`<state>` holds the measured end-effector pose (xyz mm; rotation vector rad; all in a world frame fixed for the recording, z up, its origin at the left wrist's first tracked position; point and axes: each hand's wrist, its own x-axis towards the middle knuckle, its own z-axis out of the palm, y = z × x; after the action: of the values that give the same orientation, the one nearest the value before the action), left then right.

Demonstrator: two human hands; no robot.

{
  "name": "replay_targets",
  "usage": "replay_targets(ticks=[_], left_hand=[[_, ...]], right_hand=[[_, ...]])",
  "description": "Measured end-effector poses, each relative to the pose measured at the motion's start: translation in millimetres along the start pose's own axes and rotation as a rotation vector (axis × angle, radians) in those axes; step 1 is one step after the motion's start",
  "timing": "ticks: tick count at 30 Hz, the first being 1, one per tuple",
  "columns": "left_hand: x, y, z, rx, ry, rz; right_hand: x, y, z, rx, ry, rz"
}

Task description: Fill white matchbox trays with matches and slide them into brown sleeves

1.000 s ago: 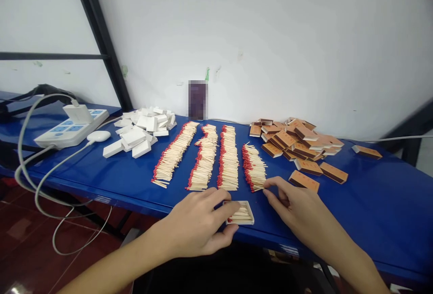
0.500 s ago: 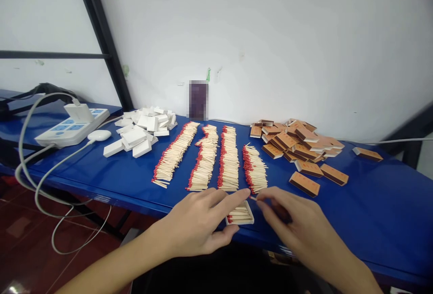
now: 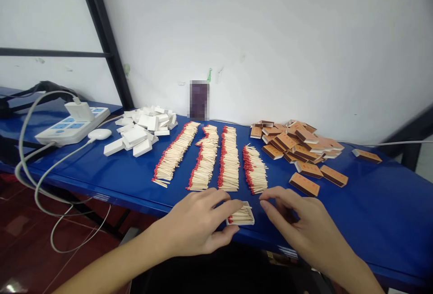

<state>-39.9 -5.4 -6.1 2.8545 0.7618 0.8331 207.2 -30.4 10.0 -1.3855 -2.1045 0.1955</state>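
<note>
Matchbox tray (image 3: 241,216), white and partly filled with red-tipped matches, sits at the near edge of the blue table (image 3: 372,195). The left hand (image 3: 194,224) grasps it as before, thumb on the near side and forefinger across the far side. The right hand (image 3: 301,224) has come back from the shortest match row (image 3: 254,170). The match it carried half a second ago now lies slanted on the tray's far edge, so the tray holds one more. Its fingertips (image 3: 264,204) are released, loosely curled just right of the tray.

Farther off lie three longer match rows (image 3: 216,156), a heap of white trays (image 3: 140,129) to the left and orange-brown sleeves (image 3: 294,143) to the right. A power strip (image 3: 72,125) lies far left.

No writing can be read: the sleeve print is too small, and the dark object (image 3: 199,100) by the wall is blurred.
</note>
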Motion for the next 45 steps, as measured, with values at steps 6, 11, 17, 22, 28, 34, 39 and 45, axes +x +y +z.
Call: replay_targets(ticks=[6,11,17,22,28,34,39,45], left_hand=[[1,-2,0.1,-0.041,-0.007,-0.007],[0,-2,0.4,-0.039,-0.001,0.006],[1,-3,0.9,-0.045,0.009,0.020],[1,-3,1.4,-0.037,0.028,0.030],[1,-3,0.6,-0.043,0.019,0.039],[2,-2,-1.1,-0.032,-0.033,0.028],[3,0,-2.7,0.018,-0.070,0.031],[3,2,-2.2,0.065,-0.066,0.047]], right_hand=[[1,-9,5,0.127,-0.173,-0.037],[4,-8,7,0.141,-0.198,-0.049],[6,-11,13,0.089,-0.194,-0.022],[8,-13,18,0.103,-0.124,0.026],[10,-11,24,0.074,-0.035,0.076],[10,-11,24,0.042,-0.010,0.009],[10,3,13,0.004,0.151,0.064],[6,31,4,-0.124,-0.016,0.166]])
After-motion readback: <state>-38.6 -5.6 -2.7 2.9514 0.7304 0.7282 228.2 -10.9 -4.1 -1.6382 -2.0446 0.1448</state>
